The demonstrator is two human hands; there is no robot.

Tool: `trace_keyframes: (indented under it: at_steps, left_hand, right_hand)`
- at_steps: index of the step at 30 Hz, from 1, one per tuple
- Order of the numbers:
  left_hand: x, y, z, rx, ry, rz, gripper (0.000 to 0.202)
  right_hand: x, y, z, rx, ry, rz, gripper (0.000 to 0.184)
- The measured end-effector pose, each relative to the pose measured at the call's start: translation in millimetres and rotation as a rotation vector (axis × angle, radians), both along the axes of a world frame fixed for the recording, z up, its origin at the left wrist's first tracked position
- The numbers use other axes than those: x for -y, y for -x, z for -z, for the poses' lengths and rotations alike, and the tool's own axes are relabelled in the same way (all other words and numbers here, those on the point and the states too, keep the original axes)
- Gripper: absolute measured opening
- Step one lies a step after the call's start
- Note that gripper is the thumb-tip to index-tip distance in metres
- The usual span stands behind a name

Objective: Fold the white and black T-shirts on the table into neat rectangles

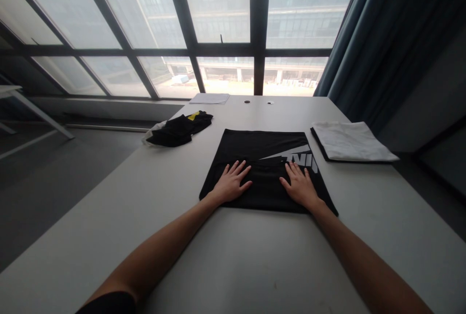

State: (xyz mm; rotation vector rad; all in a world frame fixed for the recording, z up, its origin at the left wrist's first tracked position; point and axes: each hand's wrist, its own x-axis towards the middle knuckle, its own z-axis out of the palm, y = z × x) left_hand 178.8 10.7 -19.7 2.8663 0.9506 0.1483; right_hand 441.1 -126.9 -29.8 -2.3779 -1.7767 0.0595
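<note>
A black garment [260, 146] with white lettering lies folded flat in the middle of the white table [233, 256]. My left hand [231, 183] rests palm down on its near left part, fingers spread. My right hand [299, 185] lies flat on the near right part, just below the white letters, fingers also apart. Neither hand grips anything; both press on the folded-over near layer of the cloth.
A crumpled black garment [178, 129] with a yellow tag lies at the table's far left edge. A folded white garment on a black one [349, 141] sits at the right. A sheet of paper [209, 98] lies near the window. Curtains hang at the right.
</note>
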Motion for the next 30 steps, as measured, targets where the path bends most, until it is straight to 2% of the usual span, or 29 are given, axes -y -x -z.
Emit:
trace_keyframes:
  at_steps: [10, 14, 18, 22, 26, 30]
  left_hand:
    - [-1, 0, 0.8, -0.001, 0.002, -0.004, 0.067]
    - [0, 0, -1.1, -0.008, -0.002, -0.008, 0.066]
    - [1, 0, -2.9, -0.008, 0.001, -0.007, 0.066]
    - [0, -1, -1.5, -0.002, 0.001, -0.004, 0.066]
    - [0, 0, 0.0, 0.010, -0.004, -0.006, 0.065]
    - [0, 0, -0.8, 0.011, -0.002, -0.004, 0.066]
  right_hand:
    - [0, -36, 5.5, 0.039, -0.001, 0.126, 0.067]
    - [1, -35, 4.9, 0.054, -0.017, 0.128, 0.067]
    - [6, -25, -5.7, 0.115, -0.142, 0.123, 0.062]
    - [7, -9, -14.6, 0.099, -0.228, 0.005, 0.059]
    - [5, 1, -10.7, 0.010, -0.089, -0.204, 0.062]
    - [3, 2, -4.0, -0.022, 0.000, -0.203, 0.066]
